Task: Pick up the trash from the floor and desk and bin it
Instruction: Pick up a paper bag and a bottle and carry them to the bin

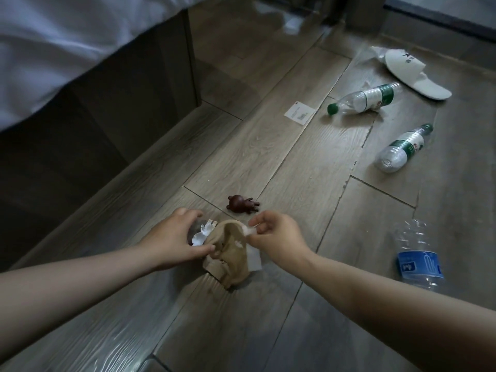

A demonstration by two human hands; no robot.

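A crumpled tan bag (228, 257) lies on the wooden floor (295, 162) between my hands. My left hand (174, 240) grips its left edge, thumb pressed on the tan material, next to a white plastic piece (202, 233). My right hand (276, 236) pinches a white scrap (251, 230) at the bag's top edge. More white paper (254, 260) sticks out on the bag's right side. Two clear bottles with green labels (365, 99) (402, 149) lie at the far right. A clear bottle with a blue label (418, 257) lies right of my right arm.
A small dark brown bear figure (243, 204) lies just beyond my hands. A white card (299, 113) rests on the floor further off. A white slipper (413, 73) and clear plastic wrap (375, 53) lie at the back right. A bed base with white sheets (53, 49) fills the left.
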